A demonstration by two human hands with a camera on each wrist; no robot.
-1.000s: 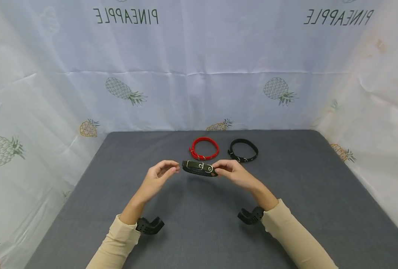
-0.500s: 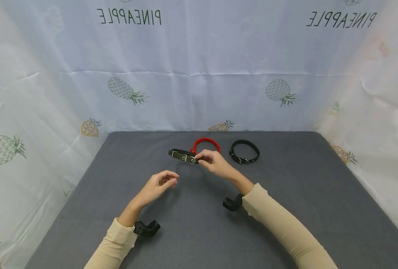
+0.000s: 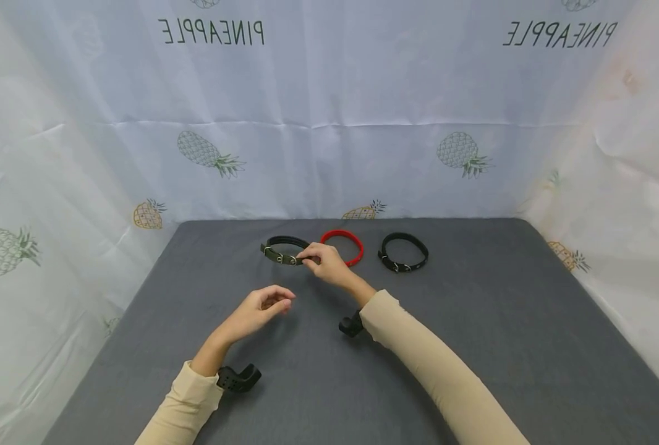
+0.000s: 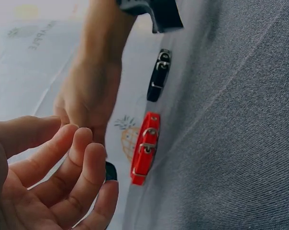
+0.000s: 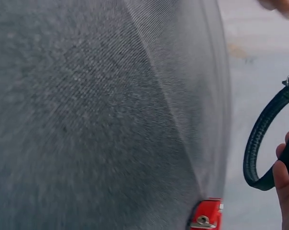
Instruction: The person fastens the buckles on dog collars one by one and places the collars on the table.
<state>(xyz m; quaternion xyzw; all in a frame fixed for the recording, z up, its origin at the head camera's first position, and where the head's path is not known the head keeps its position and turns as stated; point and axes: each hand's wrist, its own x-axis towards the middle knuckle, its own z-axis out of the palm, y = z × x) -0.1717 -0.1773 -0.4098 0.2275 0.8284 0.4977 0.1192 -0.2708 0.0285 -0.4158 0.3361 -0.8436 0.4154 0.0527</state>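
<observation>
My right hand (image 3: 319, 259) pinches a dark olive buckled collar (image 3: 282, 251) by its right end and holds it low over the far part of the grey table (image 3: 474, 346), left of a red collar (image 3: 347, 242). In the right wrist view the dark collar (image 5: 261, 139) curves beside my fingertips (image 5: 283, 175), and the red collar's buckle (image 5: 205, 218) shows at the bottom. My left hand (image 3: 263, 306) hovers nearer me with fingers loosely curled and holds nothing; the left wrist view shows its fingers (image 4: 72, 177) in front of the red collar (image 4: 145, 149).
A black collar (image 3: 403, 251) lies right of the red one, also visible as a black collar (image 4: 159, 75) in the left wrist view. A pineapple-print cloth backdrop (image 3: 329, 123) walls the table at the back and both sides.
My right hand has carried the dark collar from the table's middle up and to the left, beside the red collar. My left hand let go of it and drew back slightly.
</observation>
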